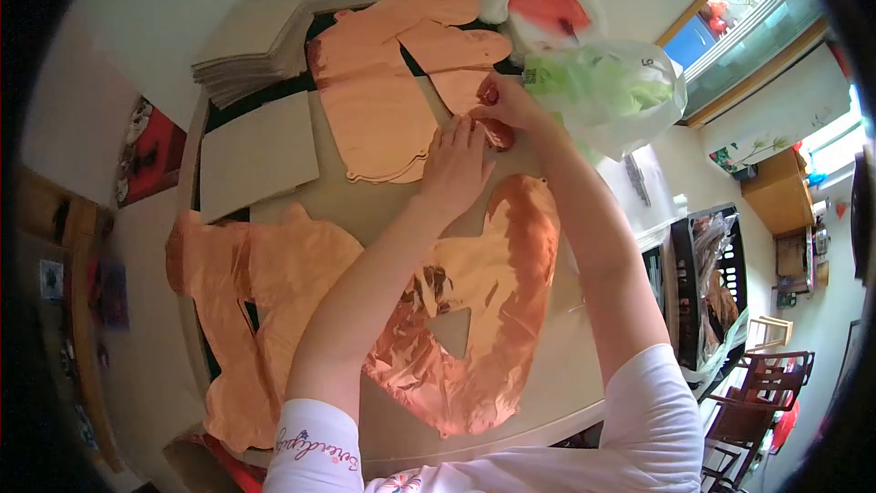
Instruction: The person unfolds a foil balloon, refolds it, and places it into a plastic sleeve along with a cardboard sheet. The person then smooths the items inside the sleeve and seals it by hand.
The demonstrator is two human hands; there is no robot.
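My right hand (516,108) is closed in a pinch on the edge of a flat rose-gold foil balloon (464,82). A curled, shiny bit of its foil shows below the fingers. Beside it, my left hand (456,164) lies with fingers stretched out at the balloon's lower end. Left of my hands rests a pile of flat foil balloons (374,114). Nearer to me, between my forearms, a wrinkled foil balloon (525,301) curves round a gap. More flat foil balloons (301,260) lie at the lower left, partly behind my left forearm.
A cardboard sheet (260,155) and a thick stack of sheets (251,41) sit on the table's left (575,347). At the back right are a plastic bag (620,82) with green inside and a fluffy white-and-red item (547,7). A black crate (707,265) stands right.
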